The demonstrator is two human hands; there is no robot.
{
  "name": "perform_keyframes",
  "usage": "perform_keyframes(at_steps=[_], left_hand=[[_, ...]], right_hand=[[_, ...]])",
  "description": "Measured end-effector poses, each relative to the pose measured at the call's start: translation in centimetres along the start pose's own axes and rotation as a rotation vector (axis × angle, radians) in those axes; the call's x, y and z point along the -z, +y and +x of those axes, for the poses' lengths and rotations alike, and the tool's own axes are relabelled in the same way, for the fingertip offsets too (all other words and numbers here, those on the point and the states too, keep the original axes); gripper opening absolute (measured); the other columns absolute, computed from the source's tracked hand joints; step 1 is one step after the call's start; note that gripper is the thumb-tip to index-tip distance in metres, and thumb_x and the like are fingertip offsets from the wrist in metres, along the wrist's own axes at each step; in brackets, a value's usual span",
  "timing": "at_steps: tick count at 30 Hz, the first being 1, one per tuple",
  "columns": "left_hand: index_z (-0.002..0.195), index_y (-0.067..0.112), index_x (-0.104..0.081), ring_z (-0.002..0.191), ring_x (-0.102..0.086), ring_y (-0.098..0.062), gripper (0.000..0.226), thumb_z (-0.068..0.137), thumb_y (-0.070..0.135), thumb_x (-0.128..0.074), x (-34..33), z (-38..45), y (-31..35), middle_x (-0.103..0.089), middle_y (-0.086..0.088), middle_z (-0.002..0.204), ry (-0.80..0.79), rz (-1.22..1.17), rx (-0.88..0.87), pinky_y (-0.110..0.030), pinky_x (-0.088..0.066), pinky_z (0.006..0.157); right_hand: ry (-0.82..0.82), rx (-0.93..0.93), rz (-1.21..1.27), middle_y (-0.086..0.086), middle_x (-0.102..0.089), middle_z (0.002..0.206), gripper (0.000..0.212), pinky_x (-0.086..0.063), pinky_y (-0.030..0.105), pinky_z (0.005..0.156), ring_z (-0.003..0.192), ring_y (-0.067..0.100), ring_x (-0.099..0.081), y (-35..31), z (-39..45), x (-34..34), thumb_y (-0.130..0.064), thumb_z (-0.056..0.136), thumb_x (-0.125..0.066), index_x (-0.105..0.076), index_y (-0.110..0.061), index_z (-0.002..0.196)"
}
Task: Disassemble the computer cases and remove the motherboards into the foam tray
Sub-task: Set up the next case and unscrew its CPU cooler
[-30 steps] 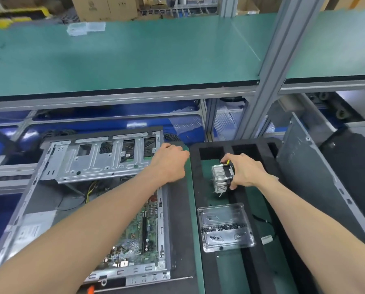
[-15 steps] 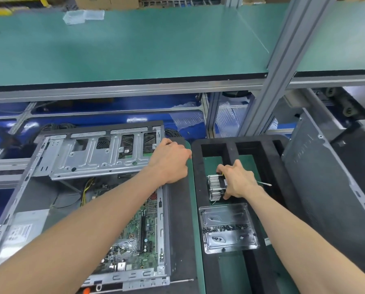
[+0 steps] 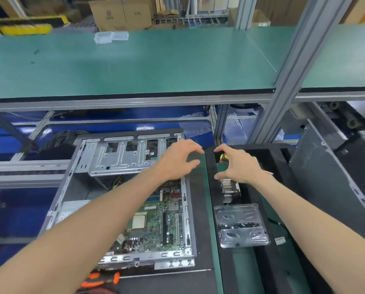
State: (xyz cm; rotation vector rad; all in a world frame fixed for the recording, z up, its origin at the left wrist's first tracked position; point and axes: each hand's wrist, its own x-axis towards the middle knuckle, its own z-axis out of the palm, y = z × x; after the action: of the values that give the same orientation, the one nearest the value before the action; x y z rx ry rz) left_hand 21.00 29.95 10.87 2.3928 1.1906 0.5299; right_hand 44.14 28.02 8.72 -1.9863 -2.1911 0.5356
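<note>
Head view shows the left hand [image 3: 178, 160] with spread, empty fingers above the open computer case [image 3: 122, 198], where the motherboard [image 3: 154, 221] lies seated at its right side. The right hand [image 3: 239, 164] hovers over the heatsink [image 3: 230, 190] in the foam tray [image 3: 211, 187], its grip curled round a yellow-handled screwdriver [image 3: 223, 157]. Judging by this, board removal is in hand; next comes undoing its screws.

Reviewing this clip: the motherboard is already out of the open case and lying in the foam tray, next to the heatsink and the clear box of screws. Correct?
Not quite. The head view shows the motherboard still inside the open case, not in the foam tray. The heatsink and the clear box of screws do lie in the tray.
</note>
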Motion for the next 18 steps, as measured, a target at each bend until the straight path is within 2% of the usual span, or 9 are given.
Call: perform_keyframes(at_steps=[3,5,7,10,14,18], left_hand=[[0.099,0.015,-0.072,0.103,-0.061,-0.013,0.015,0.085,0.013,-0.074,3.6,-3.2,-1.5,-0.070,0.002,0.105,0.151,-0.028,0.015,-0.021,-0.041,0.094],[0.091,0.015,-0.072,0.084,-0.064,-0.010,0.008,0.085,0.012,-0.075,5.7,-5.9,-2.9,-0.068,0.006,0.089,0.154,-0.044,0.073,-0.021,-0.049,0.078],[0.086,0.017,-0.072,0.076,-0.064,-0.005,0.005,0.084,0.016,-0.077,7.0,-8.5,-4.4,-0.069,0.009,0.081,0.052,-0.015,0.135,-0.020,-0.049,0.070],[0.086,0.022,-0.073,0.072,-0.063,0.003,0.003,0.084,0.023,-0.076,7.6,-11.9,-5.9,-0.071,0.012,0.079,-0.214,0.079,0.211,-0.018,-0.048,0.069],[0.094,0.020,-0.073,0.081,-0.065,-0.011,0.012,0.082,0.024,-0.074,6.3,-14.4,-7.4,-0.073,0.007,0.087,-0.477,0.225,0.283,-0.029,-0.054,0.080],[0.085,0.026,-0.062,0.091,-0.066,-0.025,0.011,0.082,0.023,-0.072,4.1,-15.6,-8.7,-0.069,-0.002,0.090,-0.579,0.387,0.308,-0.030,-0.050,0.075]], right_hand=[[0.113,0.122,0.011,-0.019,-0.063,0.081,0.046,-0.043,0.030,0.066,0.084,0.013,-0.063,-5.2,-0.5,1.1,-0.052,0.076,-0.074,-0.046,-0.040,0.110],[0.174,0.204,-0.001,-0.012,-0.066,0.079,0.032,-0.051,0.033,0.068,0.080,0.018,-0.063,-8.9,-1.2,1.2,-0.049,0.083,-0.067,-0.047,-0.036,0.105],[0.179,0.299,-0.054,-0.006,-0.069,0.084,0.027,-0.053,0.037,0.072,0.083,0.025,-0.064,-12.2,-2.1,0.8,-0.047,0.086,-0.060,-0.049,-0.033,0.106],[0.107,0.492,-0.195,-0.003,-0.070,0.094,0.026,-0.051,0.038,0.072,0.087,0.029,-0.066,-16.3,-3.5,-1.0,-0.042,0.088,-0.056,-0.054,-0.031,0.112],[-0.035,0.684,-0.455,0.003,-0.067,0.097,0.025,-0.041,0.035,0.061,0.083,0.030,-0.067,-20.0,-4.7,-4.2,-0.030,0.091,-0.054,-0.057,-0.022,0.115],[-0.170,0.655,-0.705,0.005,-0.065,0.103,0.014,-0.035,0.038,0.063,0.092,0.030,-0.067,-22.2,-5.4,-7.0,-0.022,0.096,-0.057,-0.062,-0.019,0.108]])
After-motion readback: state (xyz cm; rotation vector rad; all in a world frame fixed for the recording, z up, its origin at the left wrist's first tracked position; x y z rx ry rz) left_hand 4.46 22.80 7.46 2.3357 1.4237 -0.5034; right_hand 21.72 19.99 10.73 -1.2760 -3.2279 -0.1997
